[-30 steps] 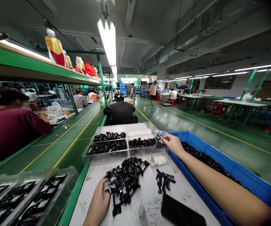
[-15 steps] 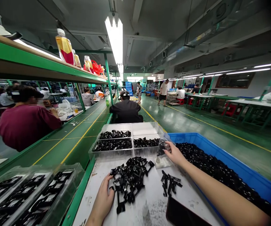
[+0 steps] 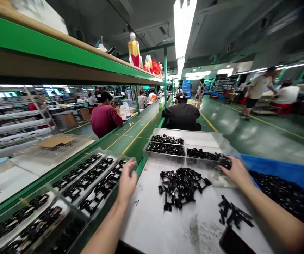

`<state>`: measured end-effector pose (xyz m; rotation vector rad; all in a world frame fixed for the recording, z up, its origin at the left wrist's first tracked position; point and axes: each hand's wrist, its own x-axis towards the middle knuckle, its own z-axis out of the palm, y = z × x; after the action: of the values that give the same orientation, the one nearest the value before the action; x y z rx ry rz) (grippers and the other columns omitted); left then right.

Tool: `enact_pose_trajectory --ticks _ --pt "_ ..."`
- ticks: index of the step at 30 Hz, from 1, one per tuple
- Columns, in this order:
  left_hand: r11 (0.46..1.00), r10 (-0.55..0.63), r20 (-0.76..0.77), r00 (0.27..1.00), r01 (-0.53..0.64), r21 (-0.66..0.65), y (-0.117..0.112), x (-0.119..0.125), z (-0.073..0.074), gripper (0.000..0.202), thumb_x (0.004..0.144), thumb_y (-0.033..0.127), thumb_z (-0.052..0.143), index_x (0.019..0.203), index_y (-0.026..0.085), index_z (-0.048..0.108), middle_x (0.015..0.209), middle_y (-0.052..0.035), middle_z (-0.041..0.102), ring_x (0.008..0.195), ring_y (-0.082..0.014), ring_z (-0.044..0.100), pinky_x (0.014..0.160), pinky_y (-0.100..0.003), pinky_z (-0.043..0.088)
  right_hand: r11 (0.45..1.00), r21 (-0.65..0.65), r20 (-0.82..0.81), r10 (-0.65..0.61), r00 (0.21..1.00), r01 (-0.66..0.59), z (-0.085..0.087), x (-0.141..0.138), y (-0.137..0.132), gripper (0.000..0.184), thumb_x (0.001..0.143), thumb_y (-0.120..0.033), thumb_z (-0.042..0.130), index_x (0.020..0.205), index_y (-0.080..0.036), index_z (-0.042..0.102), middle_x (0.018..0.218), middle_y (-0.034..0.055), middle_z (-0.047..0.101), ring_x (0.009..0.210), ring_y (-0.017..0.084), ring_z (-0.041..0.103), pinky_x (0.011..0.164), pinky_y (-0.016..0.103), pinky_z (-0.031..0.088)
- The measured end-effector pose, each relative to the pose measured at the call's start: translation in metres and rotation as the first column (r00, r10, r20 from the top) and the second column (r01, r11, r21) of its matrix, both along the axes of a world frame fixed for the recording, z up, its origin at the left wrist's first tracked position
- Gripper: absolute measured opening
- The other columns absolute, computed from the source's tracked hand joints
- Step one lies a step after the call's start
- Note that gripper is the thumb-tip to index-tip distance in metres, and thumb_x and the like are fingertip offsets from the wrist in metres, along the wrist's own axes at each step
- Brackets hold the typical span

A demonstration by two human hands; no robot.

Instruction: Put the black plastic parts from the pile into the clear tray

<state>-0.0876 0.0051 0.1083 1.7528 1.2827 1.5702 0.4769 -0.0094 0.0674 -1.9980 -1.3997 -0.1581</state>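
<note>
My right hand (image 3: 236, 172) grips a dark bundle (image 3: 224, 162) at the table's (image 3: 152, 225) far right; my left hand (image 3: 127, 180), empty and loosely open, hovers by the left tray (image 3: 75, 202), the black parts (image 3: 182, 185) lying between, nearer my right.

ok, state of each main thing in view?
Left hand: fingers bent, grip unclear
Right hand: closed on dark bundle
Black heap: loose
Divided clear tray: open, partly filled
Blue bin: open, holding black parts
Phone: flat, screen dark
Tallest shelf bottle: capped, upright
Ceiling light: lit
</note>
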Motion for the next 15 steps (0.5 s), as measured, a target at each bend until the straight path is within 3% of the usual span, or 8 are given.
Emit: enact_pose_trajectory --ticks 3,8,11,15 --pt "0.991 0.120 0.142 0.983 -0.110 -0.077 -0.012 -0.015 -0.014 0.038 0.099 0.030 0.055 0.135 0.021 0.058 0.157 -0.0172 0.057 0.150 -0.0322 0.055 0.130 -0.059 0.042 1.000 -0.025 0.033 0.005 0.999 -0.004 0.000 0.004 -0.001 0.063 0.089 -0.048 0.068 0.143 -0.018 0.056 0.140 0.0234 0.064 0.127 0.040 0.067 0.106 0.048 0.054" --pt "0.978 0.120 0.187 0.975 -0.084 -0.190 -0.034 -0.015 -0.042 0.040 0.096 0.040 0.065 0.132 0.022 0.061 0.153 -0.0163 0.061 0.144 -0.0352 0.061 0.129 -0.063 0.042 0.997 -0.069 0.064 0.046 0.997 -0.042 -0.003 0.007 -0.019 0.057 0.099 -0.050 0.061 0.147 -0.021 0.053 0.150 0.0177 0.061 0.127 0.033 0.068 0.104 0.039 0.055" --pt "0.978 0.107 0.175 0.979 -0.071 -0.199 -0.035 -0.006 -0.044 0.044 0.096 0.044 0.065 0.132 0.021 0.061 0.153 -0.0180 0.061 0.146 -0.0372 0.059 0.128 -0.065 0.041 0.997 -0.074 0.066 0.033 0.997 -0.028 -0.005 0.008 -0.025 0.055 0.099 -0.052 0.059 0.145 -0.022 0.055 0.150 0.0175 0.061 0.122 0.035 0.070 0.101 0.042 0.056" --pt "0.987 0.054 0.097 0.994 -0.038 -0.156 -0.043 -0.001 -0.041 0.044 0.096 0.046 0.065 0.133 0.022 0.062 0.158 -0.0177 0.058 0.150 -0.0355 0.056 0.128 -0.060 0.043 0.998 -0.061 0.046 -0.017 0.999 0.020 -0.011 0.010 -0.019 0.054 0.096 -0.055 0.057 0.139 -0.022 0.057 0.141 0.0209 0.065 0.114 0.039 0.072 0.096 0.050 0.058"
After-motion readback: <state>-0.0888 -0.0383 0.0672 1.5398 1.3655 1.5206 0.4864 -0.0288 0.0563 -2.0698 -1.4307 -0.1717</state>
